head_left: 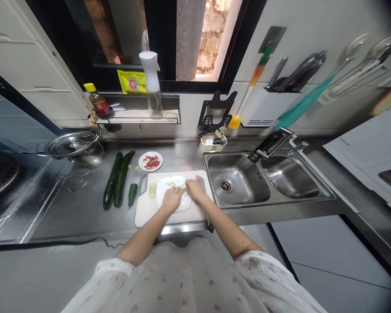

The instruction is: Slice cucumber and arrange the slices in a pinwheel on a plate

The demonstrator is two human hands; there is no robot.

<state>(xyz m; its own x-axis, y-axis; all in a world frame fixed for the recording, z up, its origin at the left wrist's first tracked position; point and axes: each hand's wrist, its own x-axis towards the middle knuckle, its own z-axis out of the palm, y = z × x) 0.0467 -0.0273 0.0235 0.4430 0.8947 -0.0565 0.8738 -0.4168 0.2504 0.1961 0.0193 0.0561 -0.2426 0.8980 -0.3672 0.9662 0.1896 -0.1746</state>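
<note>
Your left hand (172,199) is reaching over the near edge of the white plate (162,187), your right hand (195,190) over its right edge; whether either grip is pinching anything, I cannot tell. The plate is resting on the cutting board (142,216), by the tabletop's (84,219) front edge. Pale green slices (173,181) are lying toward its far edge; light fingertips should be keeping them unbent.

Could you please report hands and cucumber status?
Left hand, right hand: over white plate. Cucumber slices: on cutting board, more on plate. Short cucumber piece: left of board, clear of hands.
</note>
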